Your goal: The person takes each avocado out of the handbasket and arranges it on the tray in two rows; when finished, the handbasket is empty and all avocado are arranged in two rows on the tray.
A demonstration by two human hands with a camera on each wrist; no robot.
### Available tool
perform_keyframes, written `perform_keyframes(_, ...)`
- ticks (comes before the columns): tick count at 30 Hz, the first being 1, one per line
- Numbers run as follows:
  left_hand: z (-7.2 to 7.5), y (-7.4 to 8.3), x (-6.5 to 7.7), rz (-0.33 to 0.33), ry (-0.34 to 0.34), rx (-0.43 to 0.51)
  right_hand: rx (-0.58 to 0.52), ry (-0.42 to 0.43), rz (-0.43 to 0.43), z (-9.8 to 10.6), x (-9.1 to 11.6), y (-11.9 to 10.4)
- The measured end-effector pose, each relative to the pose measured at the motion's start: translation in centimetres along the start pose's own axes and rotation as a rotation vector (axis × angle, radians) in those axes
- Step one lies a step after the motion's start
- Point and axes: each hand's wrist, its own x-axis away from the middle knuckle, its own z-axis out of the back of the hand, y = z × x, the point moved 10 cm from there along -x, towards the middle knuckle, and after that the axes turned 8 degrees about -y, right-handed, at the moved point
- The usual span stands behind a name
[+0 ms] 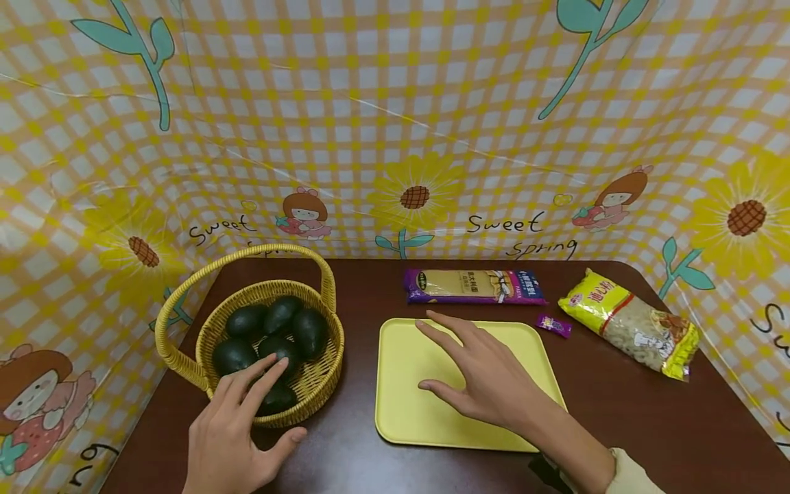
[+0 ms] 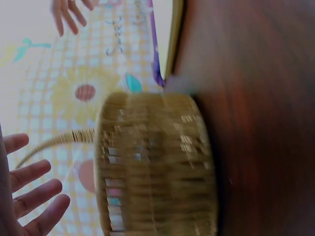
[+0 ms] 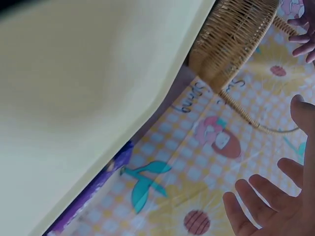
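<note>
In the head view my left hand (image 1: pixel 231 429) hovers over the near side of a yellow wicker basket (image 1: pixel 324 387), fingers extended and thumb spread. Several dark green avocados (image 1: pixel 310 333) lie in the basket, and the fingers partly cover the nearer ones. Whether the fingertips touch an avocado I cannot tell. The left wrist view shows that hand (image 2: pixel 37 196) beside the basket wall (image 2: pixel 157 162), holding nothing. My right hand (image 1: pixel 484 374) is over a yellow tray (image 1: pixel 407 418), its fingers spread and holding nothing. In the right wrist view the same hand (image 3: pixel 270 201) appears above the tray (image 3: pixel 88 98).
Behind the tray lies a purple pasta packet (image 1: pixel 475 287). A small purple sachet (image 1: pixel 554 326) rests by the tray's back right corner. Farther right is a yellow-ended clear bag of pasta (image 1: pixel 632 326). The dark brown table (image 1: pixel 345 460) meets a checked cloth (image 1: pixel 395 123) at the back and sides.
</note>
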Motion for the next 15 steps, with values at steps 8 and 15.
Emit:
perform_keyframes(8,1.0,-2.2,1.7,0.074,0.065,-0.002,-0.047,-0.009,0.085,-1.1,-3.5,-1.8)
perform_keyframes(15,1.2,-3.8,2.8,0.152,0.097,-0.034,-0.075,0.004,0.167,-2.0,-6.6,-3.3)
